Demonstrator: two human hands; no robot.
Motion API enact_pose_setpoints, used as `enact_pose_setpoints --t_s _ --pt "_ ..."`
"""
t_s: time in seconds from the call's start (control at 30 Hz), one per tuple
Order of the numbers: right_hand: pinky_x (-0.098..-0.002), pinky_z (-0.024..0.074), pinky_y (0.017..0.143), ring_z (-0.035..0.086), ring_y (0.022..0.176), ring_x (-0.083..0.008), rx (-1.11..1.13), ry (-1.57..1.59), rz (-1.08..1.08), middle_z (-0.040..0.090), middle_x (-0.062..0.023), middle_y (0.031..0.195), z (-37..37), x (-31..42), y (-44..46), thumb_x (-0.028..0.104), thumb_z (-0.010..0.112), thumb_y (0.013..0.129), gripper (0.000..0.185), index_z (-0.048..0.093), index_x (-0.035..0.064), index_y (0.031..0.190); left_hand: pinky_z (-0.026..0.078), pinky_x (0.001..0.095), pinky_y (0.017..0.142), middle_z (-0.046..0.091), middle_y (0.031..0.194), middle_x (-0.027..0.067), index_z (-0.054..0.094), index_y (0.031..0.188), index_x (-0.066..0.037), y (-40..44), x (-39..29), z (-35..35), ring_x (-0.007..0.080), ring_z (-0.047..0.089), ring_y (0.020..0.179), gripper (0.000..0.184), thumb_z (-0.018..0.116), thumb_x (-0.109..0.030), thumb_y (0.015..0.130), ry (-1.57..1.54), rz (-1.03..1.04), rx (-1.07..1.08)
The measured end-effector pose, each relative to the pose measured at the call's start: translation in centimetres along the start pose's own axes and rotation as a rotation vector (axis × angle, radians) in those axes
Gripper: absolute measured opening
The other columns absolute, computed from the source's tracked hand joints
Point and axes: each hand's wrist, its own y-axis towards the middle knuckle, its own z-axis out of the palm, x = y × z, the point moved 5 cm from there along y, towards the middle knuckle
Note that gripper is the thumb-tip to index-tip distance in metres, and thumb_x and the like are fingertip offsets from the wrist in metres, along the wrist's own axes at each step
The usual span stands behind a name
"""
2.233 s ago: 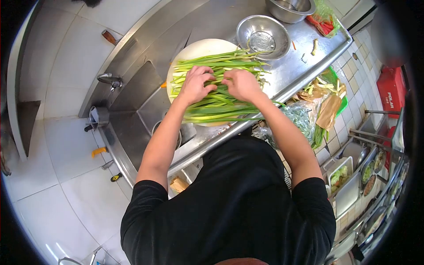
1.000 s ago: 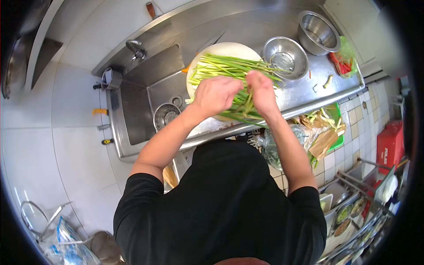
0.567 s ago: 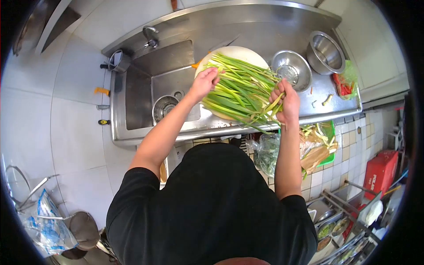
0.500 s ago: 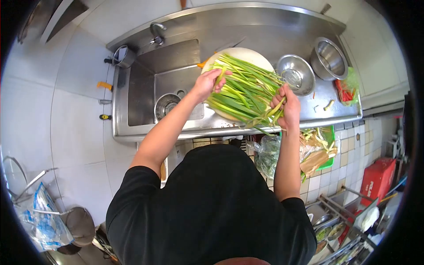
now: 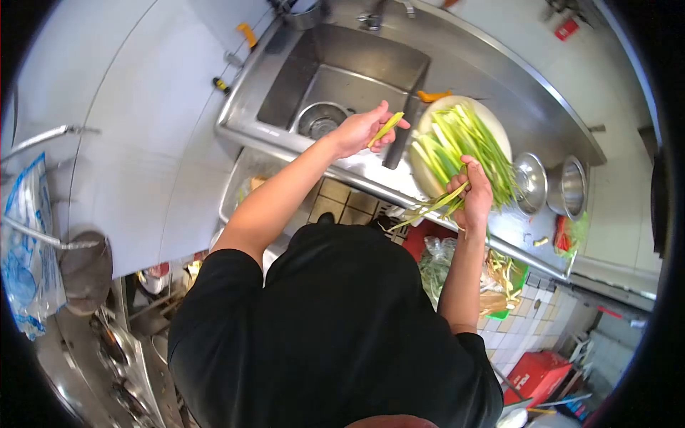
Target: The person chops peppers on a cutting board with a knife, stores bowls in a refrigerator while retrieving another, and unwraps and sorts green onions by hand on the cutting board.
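A pile of green onions point(image 5: 464, 135) lies on a round pale cutting board point(image 5: 423, 175) at the right of the counter. My left hand point(image 5: 360, 132) is over the sink's front right edge, pinching a short yellow-green leaf piece point(image 5: 387, 130) between thumb and fingers. At the near side of the pile, my right hand point(image 5: 474, 196) is closed around thin green onion leaves point(image 5: 434, 206), whose ends hang toward the counter edge. An orange-handled tool point(image 5: 434, 95) sits behind the board, its far part hidden.
Left of the board is a steel sink basin point(image 5: 357, 87) with a round strainer point(image 5: 321, 120). Two metal bowls point(image 5: 529, 183) and a bag with red peppers point(image 5: 562, 234) stand on the right. Below are a green crate point(image 5: 515, 289) of scraps and a plastic bag of greens point(image 5: 437, 265).
My left hand has moved left from the green onions to the sink's edge, carrying the yellow-green piece. My right hand still grips leaves beside the pile. The camera view has turned.
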Motion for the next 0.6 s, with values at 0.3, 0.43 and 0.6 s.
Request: enact_pose_setpoints --t_s 0.3,0.43,0.6 --pt "-0.0322 0.0458 0.063 0.054 0.079 -0.0161 0.240 -0.258 0.365 0.057 -0.0029 0.093 16.9 -22.7 1.5 0.024 0.062 0.096 0.018 0.068 0.0096 0.105 0.037 0.0259 0.062 0.048 0.078 -0.0018 0.061 0.132 -0.001 -25.2 8.2 -16.9 0.0097 0.044 0.069 0.069 0.028 -0.057 0.111 -0.060 0.053 -0.628" --pt "-0.0317 0.0458 0.077 0.056 0.079 -0.0176 0.394 -0.368 0.354 0.063 -0.0065 0.097 27.9 -34.2 1.0 0.027 0.063 0.096 0.021 0.069 0.0078 0.100 0.036 0.0260 0.061 0.044 0.074 -0.0034 0.064 0.125 -0.003 -32.7 12.1 -21.4 0.0091 0.039 0.066 0.069 0.029 -0.061 0.110 -0.139 0.018 -0.938" --pt "-0.0432 0.0212 0.123 0.020 0.152 -0.0289 0.657 -0.347 0.646 0.016 -0.0167 0.167 35.7 -44.1 -0.4 0.078 0.037 0.098 0.096 0.019 0.0093 0.162 0.015 0.0395 0.127 0.024 0.168 0.0231 0.032 0.158 0.004 -41.7 17.5 -28.5 0.0306 0.018 0.158 0.087 0.038 -0.065 0.105 0.280 -0.239 -1.360"
